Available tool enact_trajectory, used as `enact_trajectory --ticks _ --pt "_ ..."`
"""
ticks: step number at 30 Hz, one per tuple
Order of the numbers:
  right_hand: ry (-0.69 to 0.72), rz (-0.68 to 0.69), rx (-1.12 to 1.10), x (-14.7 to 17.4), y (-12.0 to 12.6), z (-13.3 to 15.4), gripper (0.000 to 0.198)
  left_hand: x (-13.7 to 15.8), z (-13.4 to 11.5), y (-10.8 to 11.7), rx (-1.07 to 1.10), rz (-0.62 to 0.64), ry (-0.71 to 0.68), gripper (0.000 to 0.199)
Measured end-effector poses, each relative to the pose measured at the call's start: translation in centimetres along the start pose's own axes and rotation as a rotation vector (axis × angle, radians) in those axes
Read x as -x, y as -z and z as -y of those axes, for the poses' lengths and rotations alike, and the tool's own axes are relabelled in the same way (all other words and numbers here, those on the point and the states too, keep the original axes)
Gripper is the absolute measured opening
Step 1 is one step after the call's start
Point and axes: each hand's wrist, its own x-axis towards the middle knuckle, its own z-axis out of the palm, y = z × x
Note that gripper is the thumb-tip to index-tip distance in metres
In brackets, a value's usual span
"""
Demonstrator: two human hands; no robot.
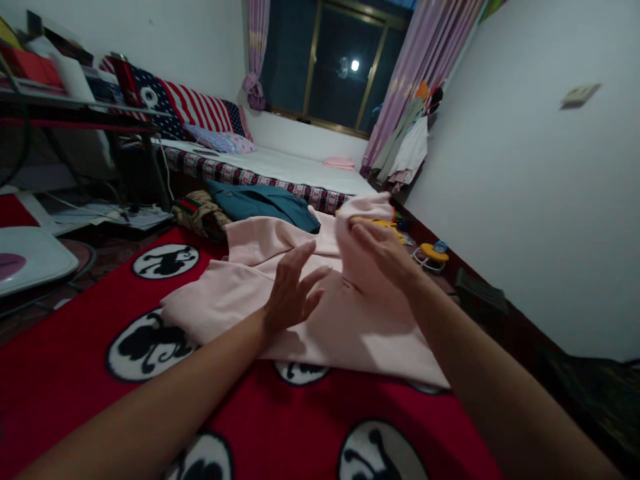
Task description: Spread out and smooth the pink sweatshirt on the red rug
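Pink shirt (260,293): lies spread mid-blanket (75,373), toward its far edge. Left hand (293,293): open, flat, pinning the cloth. Right hand (383,250): grips a raised fold. Best kept taut, edges aligned, creases pressed out. Teal garment (260,200): beyond.

No words, brand names or numbers can be read anywhere in this view. The nearest things to signs are patterns — the red blanket (75,373) carries round white patches with black cartoon-like figures, and the pillow (195,107) at the bed's far end shows stars and red-white stripes. Papers on the shelf (75,100) at left are too blurred to read.
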Motion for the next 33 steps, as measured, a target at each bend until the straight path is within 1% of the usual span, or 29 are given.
enact_trajectory --ticks 1,2,3,4,5,6,7,9,11,14,17,19,20,22,23,24,26,27,29,31,32,33 --pt "-0.013 0.063 -0.04 1.2 -0.8 0.3 0.046 0.2 -0.3 0.4 -0.011 0.063 -0.08 0.039" --pt "-0.032 0.057 -0.053 2.5 -1.2 0.1 0.044 0.3 -0.6 0.6 -0.023 0.118 -0.144 0.037" --pt "-0.065 0.008 -0.047 3.9 -1.4 -0.5 0.042 0.2 -0.9 0.7 -0.038 0.156 -0.186 0.038" --pt "-0.108 -0.073 -0.027 5.3 -1.4 -1.5 0.041 0.1 -1.1 0.7 -0.053 0.181 -0.208 0.04" --pt "-0.158 -0.182 0.008 6.6 -1.2 -2.8 0.04 -0.1 -1.3 0.7 -0.063 0.194 -0.214 0.044" --pt "-0.214 -0.257 0.048 7.8 -0.8 -4.3 0.04 -0.4 -1.3 0.5 -0.066 0.207 -0.211 0.049" --pt "-0.269 -0.301 0.074 8.9 -0.4 -5.8 0.039 -0.6 -1.3 0.2 -0.064 0.222 -0.2 0.054" --pt "-0.362 -0.351 0.075 10.7 0.2 -8.3 0.04 -0.7 -0.9 -0.5 -0.057 0.271 -0.161 0.058" --pt "-0.435 -0.344 0.06 11.8 0.4 -9.7 0.039 -0.6 -0.4 -1.4 -0.061 0.336 -0.113 0.053" --pt "-0.463 -0.277 0.011 12.3 0.0 -10.0 0.037 0.1 0.1 -2.4 -0.054 0.434 -0.068 0.045" --pt "-0.401 -0.195 0.022 12.5 -0.7 -9.5 0.035 0.5 0.1 -2.6 -0.04 0.49 -0.039 0.047" --pt "-0.368 -0.133 0.091 12.7 -1.0 -9.4 0.032 0.2 0.0 -2.1 -0.039 0.539 -0.012 0.051" --pt "-0.354 -0.109 0.118 12.8 -1.1 -9.3 0.031 -0.1 0.0 -1.6 -0.03 0.585 0.0 0.055" --pt "-0.296 -0.098 0.142 13.0 -1.2 -9.3 0.029 -1.0 0.3 -0.1 0.012 0.712 0.017 0.06" --pt "-0.241 -0.116 0.148 13.1 -1.2 -9.2 0.028 -1.5 0.7 0.9 0.037 0.775 0.032 0.059" --pt "-0.174 -0.14 0.152 13.2 -1.1 -9.0 0.027 -2.0 1.1 2.0 0.05 0.816 0.059 0.056" --pt "-0.034 -0.147 0.16 13.2 -0.8 -8.2 0.024 -2.8 2.4 4.3 0.026 0.833 0.124 0.047" --pt "0.027 -0.104 0.164 13.1 -0.7 -7.7 0.023 -2.9 3.1 5.5 -0.002 0.825 0.155 0.044" --pt "0.112 0.093 0.163 13.0 -0.7 -6.4 0.025 -2.6 4.6 7.6 -0.048 0.819 0.179 0.042" --pt "0.162 0.319 0.168 12.9 -1.1 -5.1 0.032 -1.6 6.0 9.2 -0.054 0.844 0.134 0.041" --pt "0.178 0.397 0.175 12.9 -1.4 -4.5 0.034 -1.1 6.6 9.6 -0.053 0.844 0.098 0.041" --pt "0.187 0.443 0.187 12.8 -1.9 -4.1 0.034 -0.5 7.0 9.9 -0.055 0.834 0.059 0.042"
